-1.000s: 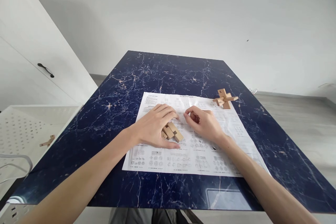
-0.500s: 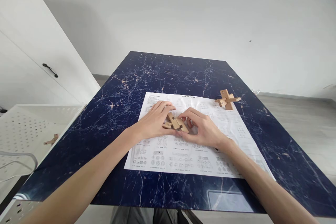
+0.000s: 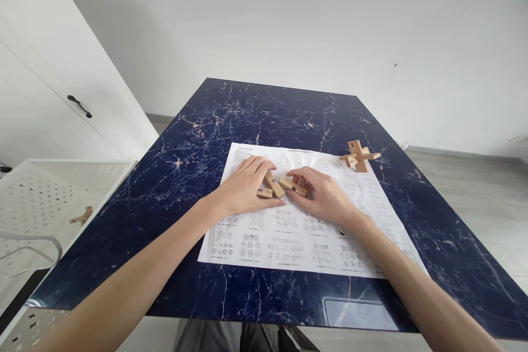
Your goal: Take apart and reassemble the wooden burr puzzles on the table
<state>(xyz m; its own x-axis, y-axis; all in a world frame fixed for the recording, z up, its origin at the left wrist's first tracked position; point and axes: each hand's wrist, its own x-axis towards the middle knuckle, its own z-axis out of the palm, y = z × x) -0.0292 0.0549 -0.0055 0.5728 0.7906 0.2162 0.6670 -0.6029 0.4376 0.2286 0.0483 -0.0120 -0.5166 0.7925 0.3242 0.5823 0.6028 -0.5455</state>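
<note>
At the far left, a white cabinet door (image 3: 37,66) runs out of view, its dark handle (image 3: 80,106) plain to see. Below it, a white perforated tray (image 3: 31,192) is cut off by the edge, with a grey cable (image 3: 37,238) looping across it; a small wooden piece (image 3: 81,215) there is partly hidden by the dark blue marbled tabletop (image 3: 264,115).

Next comes the left hand (image 3: 246,188), reaching in over the left part of a printed sheet (image 3: 284,256). Its fingers curve and its thumb stands apart from them, arched around a wooden block with a dark mark (image 3: 264,193) and a slanting wooden block (image 3: 275,185). The palm covers part of both, so whether the fingers press on them cannot be told, and the mark is hard to read.

Just beside these, above the middle of the sheet, is a notched block (image 3: 293,186). The right hand (image 3: 320,193) has it pinched between thumb and bent fingers; its right end vanishes under them, and the curled outer fingers are in shadow. The sheet's small print and diagrams are too faint to make out, and the right forearm hides part of its lower right.

Farther right, a wooden cross (image 3: 358,156) of interlocked bars stands by the sheet's upper right corner, one bar reading "2".
</note>
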